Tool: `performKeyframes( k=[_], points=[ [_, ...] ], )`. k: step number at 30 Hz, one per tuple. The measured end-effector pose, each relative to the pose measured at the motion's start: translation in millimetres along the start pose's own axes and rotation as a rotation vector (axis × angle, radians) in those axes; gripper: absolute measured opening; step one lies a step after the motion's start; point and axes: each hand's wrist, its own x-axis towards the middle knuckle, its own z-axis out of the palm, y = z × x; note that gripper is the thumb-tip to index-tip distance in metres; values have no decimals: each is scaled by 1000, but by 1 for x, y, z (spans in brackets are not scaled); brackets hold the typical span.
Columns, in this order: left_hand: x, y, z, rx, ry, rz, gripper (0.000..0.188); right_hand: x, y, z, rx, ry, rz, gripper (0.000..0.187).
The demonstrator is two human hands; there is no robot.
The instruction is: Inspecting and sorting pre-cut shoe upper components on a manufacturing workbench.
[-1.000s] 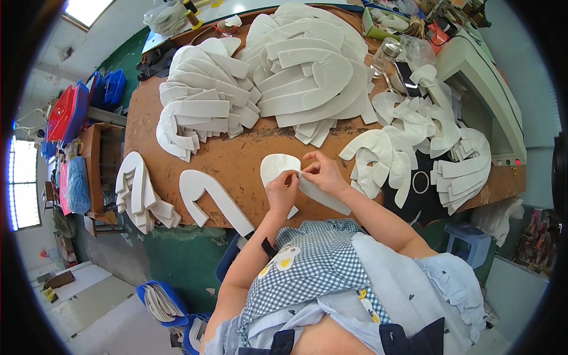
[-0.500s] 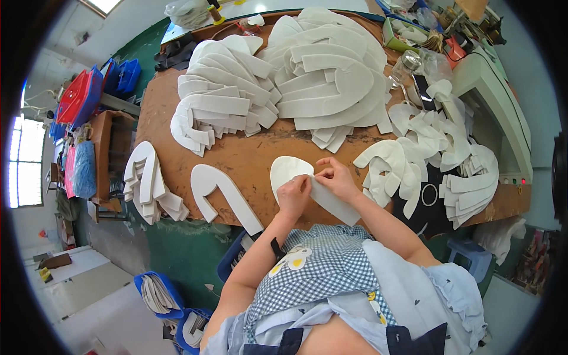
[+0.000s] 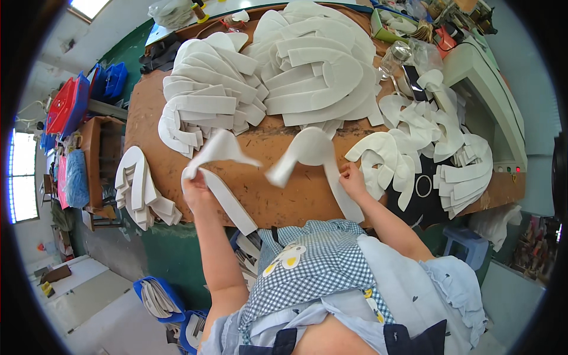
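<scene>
My left hand [image 3: 197,189] is closed at one end of a thin white curved piece [image 3: 220,148], which hangs in the air, smeared by motion. Beneath it on the brown table lies a thicker white hook-shaped piece [image 3: 232,202], partly hidden by that hand. To the right, the fingers of my right hand [image 3: 352,180] pinch the edge of another white horseshoe-shaped piece [image 3: 312,145]. Its left leg is lifted and blurred, while its right leg reaches toward the table's near edge. The two thin pieces are apart.
Two big heaps of white curved pieces [image 3: 198,89] [image 3: 328,77] cover the far table [image 3: 148,112]. A smaller pile [image 3: 139,183] stands at left. More white pieces [image 3: 378,154] and a glass jar [image 3: 395,56] are at right, beside a grey machine housing [image 3: 482,89].
My hands have moved apart, the left going left over the hook-shaped piece. The single white shape between them is now two separate pieces, one in each hand. The view has shifted slightly.
</scene>
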Motion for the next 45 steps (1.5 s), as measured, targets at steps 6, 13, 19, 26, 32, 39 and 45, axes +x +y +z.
performKeyframes(
  k=[6,13,19,26,32,39,45],
  points=[
    [-86,12,60,674,-330,678,15,-9,-56,-12,-462,215,-510,27],
    [-197,-104,63,1305,-1428,575,15,16,-94,-12,1055,-688,484,38],
    [-180,-139,24,1356,-754,516,46,2,-50,-29,678,-349,279,30],
    [-159,-161,4,1673,-599,578,57,-3,-14,-37,712,-186,312,24],
    [-146,-168,4,1338,-663,366,35,3,-26,-28,693,-135,269,22],
    [-78,-62,80,708,-576,428,14,-4,-27,-32,616,-35,225,19],
    [68,67,133,497,-365,730,22,-14,-37,-19,569,-58,206,22]
  ],
)
